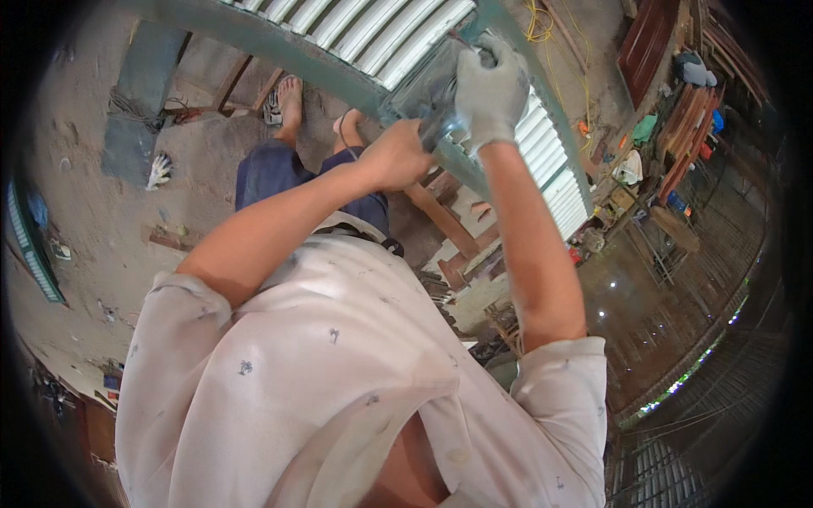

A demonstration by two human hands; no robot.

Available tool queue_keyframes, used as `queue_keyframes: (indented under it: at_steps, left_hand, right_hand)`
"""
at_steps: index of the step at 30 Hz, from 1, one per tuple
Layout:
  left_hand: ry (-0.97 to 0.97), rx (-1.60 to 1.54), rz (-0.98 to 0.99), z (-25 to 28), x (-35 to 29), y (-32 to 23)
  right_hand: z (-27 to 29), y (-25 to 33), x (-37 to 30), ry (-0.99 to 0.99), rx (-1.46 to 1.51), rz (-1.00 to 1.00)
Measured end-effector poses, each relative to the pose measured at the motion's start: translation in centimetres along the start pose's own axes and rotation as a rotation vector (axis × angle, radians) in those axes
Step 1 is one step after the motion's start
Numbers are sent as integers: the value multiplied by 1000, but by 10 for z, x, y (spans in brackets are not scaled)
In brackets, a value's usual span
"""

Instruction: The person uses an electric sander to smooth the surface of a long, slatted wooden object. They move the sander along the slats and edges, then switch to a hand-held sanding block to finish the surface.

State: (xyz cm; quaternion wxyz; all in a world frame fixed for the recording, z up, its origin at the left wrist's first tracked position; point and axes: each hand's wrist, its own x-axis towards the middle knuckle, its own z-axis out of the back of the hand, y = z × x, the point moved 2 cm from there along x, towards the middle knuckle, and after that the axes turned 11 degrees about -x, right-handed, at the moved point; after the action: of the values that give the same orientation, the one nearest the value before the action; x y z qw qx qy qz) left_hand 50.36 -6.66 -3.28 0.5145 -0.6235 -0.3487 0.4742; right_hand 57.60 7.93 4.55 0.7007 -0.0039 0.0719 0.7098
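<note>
A louvered panel [373,32] with a green frame and white slats lies across the top of the view. My bare left hand [400,157] is closed around a dark, blurred corded tool [436,127], held over the panel's solid middle section. Its cord seems to hang beside my wrist. My right hand [491,93], in a pale grey work glove, is closed just right of the tool, over the same section. Its fingers curl round something dark that I cannot make out. A bluish-white glint shows between my hands.
Wooden pieces [445,220] lie under the panel near my legs. A white glove [158,171] rests on the dusty floor at left. A yellow cord [542,25] coils beyond the panel. Stacked brown boards [688,152] and clutter line the right. Another green slatted panel [30,241] is far left.
</note>
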Motion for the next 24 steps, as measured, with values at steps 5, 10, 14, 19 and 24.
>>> queue_keyframes:
  at_steps: [5,10,14,19,24]
  left_hand:
    - [-155,-273,287,1,50,-26]
    - [44,240,108,12,-43,-29]
    - [-10,518,-2,25,-50,-5]
    - [177,765,141,30,4,10]
    - [340,871,135,21,0,4]
  right_hand:
    - [13,-20,77,115,-78,85]
    - [16,-44,100,73,-131,209]
    - [24,-54,106,19,-90,339]
    - [29,-44,104,145,-30,303]
    - [27,-47,98,43,-76,283]
